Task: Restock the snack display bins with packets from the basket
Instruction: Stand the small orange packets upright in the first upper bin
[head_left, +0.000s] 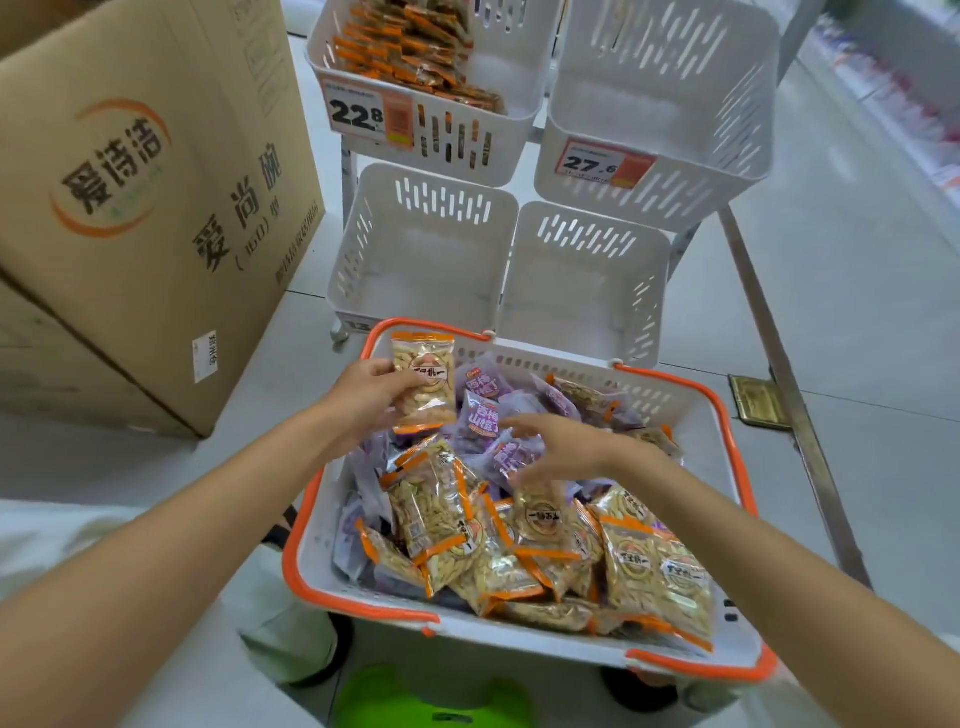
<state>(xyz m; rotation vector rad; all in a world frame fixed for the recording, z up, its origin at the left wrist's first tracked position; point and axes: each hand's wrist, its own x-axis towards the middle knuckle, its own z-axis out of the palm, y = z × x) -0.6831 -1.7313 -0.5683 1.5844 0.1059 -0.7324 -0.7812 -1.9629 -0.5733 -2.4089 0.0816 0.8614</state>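
Observation:
A white basket with an orange rim (727, 415) sits in front of me, filled with several orange-trimmed nut packets (436, 514) and purple packets (483, 415). My left hand (369, 400) holds one orange-trimmed packet (423, 382) upright above the basket's far left corner. My right hand (556, 449) hovers over the pile and pinches another orange-trimmed packet (540, 512) by its top edge. Two white bins (426, 249) (587, 280) stand just behind the basket with nothing in them.
On the rack's upper tier, the left bin (431, 67) holds orange packets behind a 22.8 price tag; the right bin (660, 104), tagged 27.6, holds nothing. A large cardboard box (145, 197) stands at the left. A green stool (431, 699) is below the basket.

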